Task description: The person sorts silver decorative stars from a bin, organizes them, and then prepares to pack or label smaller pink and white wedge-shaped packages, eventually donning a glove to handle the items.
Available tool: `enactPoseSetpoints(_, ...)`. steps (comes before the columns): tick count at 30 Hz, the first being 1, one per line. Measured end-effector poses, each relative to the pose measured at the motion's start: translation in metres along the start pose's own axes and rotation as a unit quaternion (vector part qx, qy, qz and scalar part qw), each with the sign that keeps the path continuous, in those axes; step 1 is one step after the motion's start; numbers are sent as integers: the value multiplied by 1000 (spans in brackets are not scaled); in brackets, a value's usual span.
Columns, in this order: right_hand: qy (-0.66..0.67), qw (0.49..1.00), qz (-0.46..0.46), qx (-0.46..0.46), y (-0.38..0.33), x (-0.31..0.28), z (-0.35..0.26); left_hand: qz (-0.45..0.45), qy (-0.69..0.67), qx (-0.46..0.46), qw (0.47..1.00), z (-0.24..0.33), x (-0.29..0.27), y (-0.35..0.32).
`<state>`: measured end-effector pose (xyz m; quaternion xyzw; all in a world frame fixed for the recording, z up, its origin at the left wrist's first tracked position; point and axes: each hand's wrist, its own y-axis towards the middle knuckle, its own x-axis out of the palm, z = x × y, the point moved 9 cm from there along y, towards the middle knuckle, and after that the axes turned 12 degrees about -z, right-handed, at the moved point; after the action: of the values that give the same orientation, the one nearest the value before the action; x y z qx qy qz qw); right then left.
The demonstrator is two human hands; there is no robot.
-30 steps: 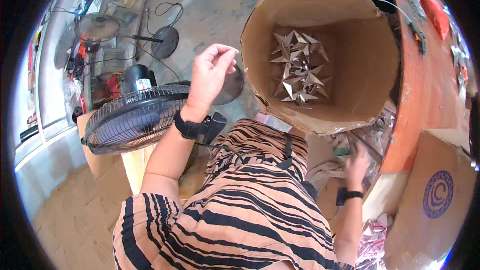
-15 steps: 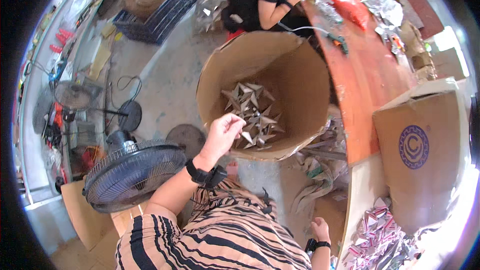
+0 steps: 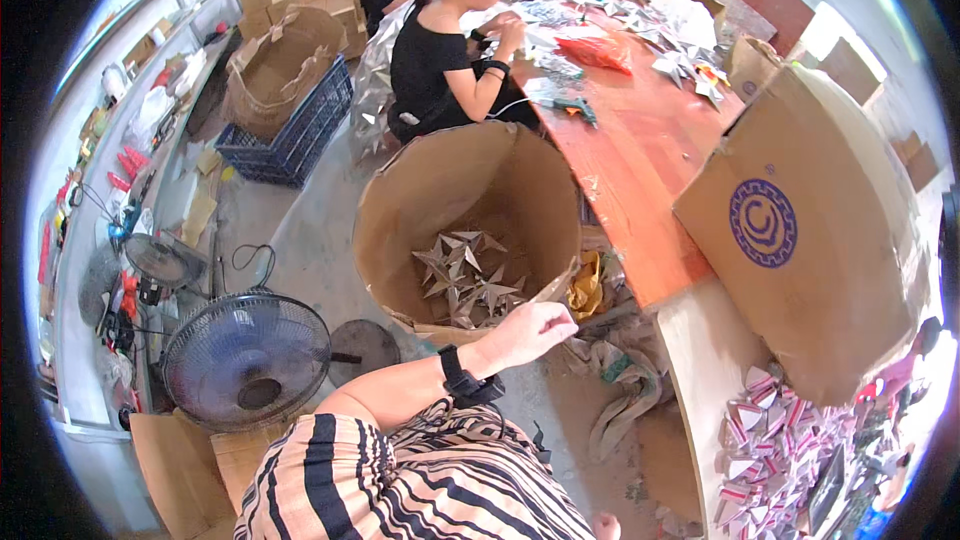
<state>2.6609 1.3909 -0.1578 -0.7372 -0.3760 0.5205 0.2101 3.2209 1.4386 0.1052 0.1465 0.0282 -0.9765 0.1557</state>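
Nearest the camera, a striped garment (image 3: 420,480) fills the lower edge, and the person's left forearm rises from it with a black wristband (image 3: 462,380). The left hand (image 3: 525,332) reaches toward the near rim of a large round cardboard drum (image 3: 400,230); its fingers are curled inward, and whether they pinch anything cannot be told. The right hand is out of view.

Inside the drum, on its floor, lies a heap of folded paper stars (image 3: 465,278), just beyond the left hand and apart from it. Beside the drum on the floor, to the right, lie crumpled yellow paper (image 3: 587,285) and a tangle of grey cloth (image 3: 620,375).

To the left stands a dark floor fan (image 3: 247,360) on a cardboard box, with a smaller fan (image 3: 160,260) behind it.

To the right, a pale board carries a scatter of small red-and-white folded pieces (image 3: 775,440), and a big cardboard box (image 3: 800,230) with a round purple emblem leans above it.

Farther off, a long orange table (image 3: 640,150) runs away from the camera, littered with silvery paper. A person in black (image 3: 440,60) sits at it, hands raised together. Behind stands a blue crate (image 3: 290,130) holding a brown paper sack.
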Motion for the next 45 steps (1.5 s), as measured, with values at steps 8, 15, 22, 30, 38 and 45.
enactPoseSetpoints(8, -299, 948, -101, -47, -71, 140, 187, -100, -22, 39, 994, 68, 99, 46)
enactPoseSetpoints(15, 267, 944, 130, 147, -111, 73, 168, -148, -28, 252, 956, 220, 164, 63)
enactPoseSetpoints(22, 369, 874, 158, 274, -171, 118, 168, -159, -13, 676, 720, 400, 207, 3)
enactPoseSetpoints(30, 437, 782, 230, 381, -215, 193, 128, -155, -368, 665, 631, 427, 223, 19)
enactPoseSetpoints(38, 686, 554, 220, 417, -213, 319, 35, -228, -446, 635, 588, 412, 242, 78)
enactPoseSetpoints(45, 649, 548, 318, 421, -198, 340, -8, -309, -496, 598, 549, 412, 277, 84)
